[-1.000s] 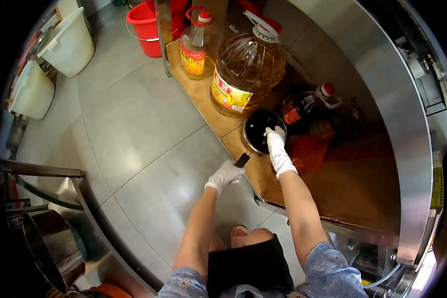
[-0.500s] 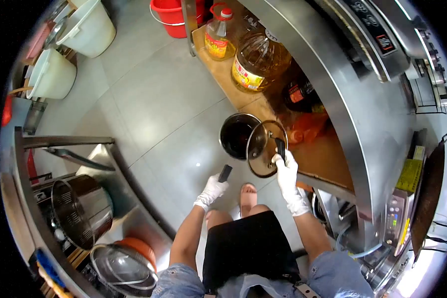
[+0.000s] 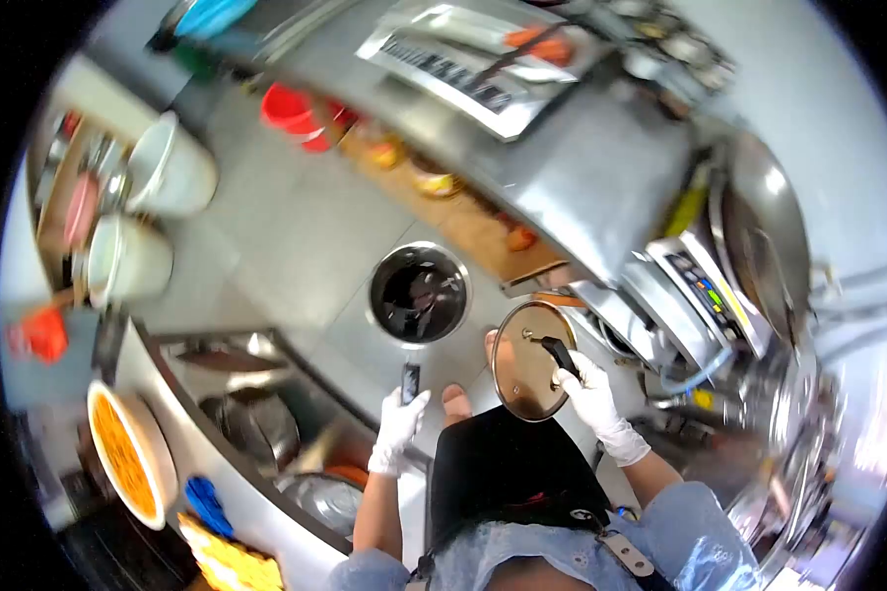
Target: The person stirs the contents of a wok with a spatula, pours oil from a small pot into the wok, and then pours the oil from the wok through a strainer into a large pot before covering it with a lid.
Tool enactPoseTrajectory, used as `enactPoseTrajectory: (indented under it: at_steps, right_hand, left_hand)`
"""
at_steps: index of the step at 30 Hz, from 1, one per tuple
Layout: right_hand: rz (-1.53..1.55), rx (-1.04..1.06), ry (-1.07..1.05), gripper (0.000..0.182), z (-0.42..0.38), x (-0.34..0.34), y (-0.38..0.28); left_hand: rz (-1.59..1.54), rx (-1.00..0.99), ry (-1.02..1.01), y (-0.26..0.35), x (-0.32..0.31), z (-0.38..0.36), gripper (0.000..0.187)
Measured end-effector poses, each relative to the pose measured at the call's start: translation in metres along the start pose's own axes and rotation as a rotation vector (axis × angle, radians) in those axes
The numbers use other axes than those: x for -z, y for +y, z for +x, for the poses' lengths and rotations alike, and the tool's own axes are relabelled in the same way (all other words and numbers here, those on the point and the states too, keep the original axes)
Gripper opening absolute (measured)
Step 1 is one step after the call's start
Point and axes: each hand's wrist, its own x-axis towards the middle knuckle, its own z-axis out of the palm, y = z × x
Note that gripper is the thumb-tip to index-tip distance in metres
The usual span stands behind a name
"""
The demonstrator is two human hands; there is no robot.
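My left hand [image 3: 400,428], in a white glove, is closed around the black handle [image 3: 411,379] of a metal pot. The pot [image 3: 419,344] is held out over the floor in front of me, uncovered, with dark contents whose kind I cannot make out. My right hand [image 3: 593,404], also gloved in white, grips the black knob of a round glass lid [image 3: 522,384] with a metal rim. The lid is tilted and apart from the pot, to its lower right, above my right foot.
A steel counter [image 3: 601,187] runs across the upper right, over a low shelf [image 3: 473,236] with bottles. Red [image 3: 291,113] and white buckets [image 3: 192,167] stand on the floor at upper left. At left, a bowl of orange shreds [image 3: 123,458] sits on another counter.
My view has turned and risen, bringing the countertop and the orange bowl into sight. The lid has come away from beside the pot's rim towards my body. Both hands keep their hold.
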Motion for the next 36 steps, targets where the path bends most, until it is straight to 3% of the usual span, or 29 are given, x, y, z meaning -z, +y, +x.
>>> enactPoseTrajectory:
  at_steps: [3, 7, 12, 23, 30, 36]
  right_hand:
    - [-0.149, 0.019, 0.182, 0.024, -0.05, 0.036, -0.044]
    - [-0.094, -0.07, 0.319, 0.026, -0.104, 0.089, -0.052]
    - [0.001, -0.029, 0.504, 0.025, -0.154, 0.136, -0.039]
    - [0.034, -0.128, 0.747, 0.019, -0.204, 0.223, 0.021]
    - [0.058, -0.166, 0.843, 0.019, -0.22, 0.256, 0.05]
    - [0.141, -0.213, 0.945, 0.022, -0.236, 0.255, 0.058]
  left_hand:
    - [0.117, -0.077, -0.046, 0.042, -0.008, -0.052, 0.02]
    - [0.248, -0.151, -0.143, 0.105, -0.034, -0.108, 0.019]
    - [0.431, -0.3, -0.287, 0.179, -0.087, -0.149, 0.024]
    - [0.481, -0.352, -0.513, 0.279, -0.286, -0.154, 0.018]
    - [0.746, -0.526, -0.522, 0.313, -0.398, -0.131, 0.019]
    - [0.939, -0.617, -0.554, 0.322, -0.458, -0.103, 0.021]
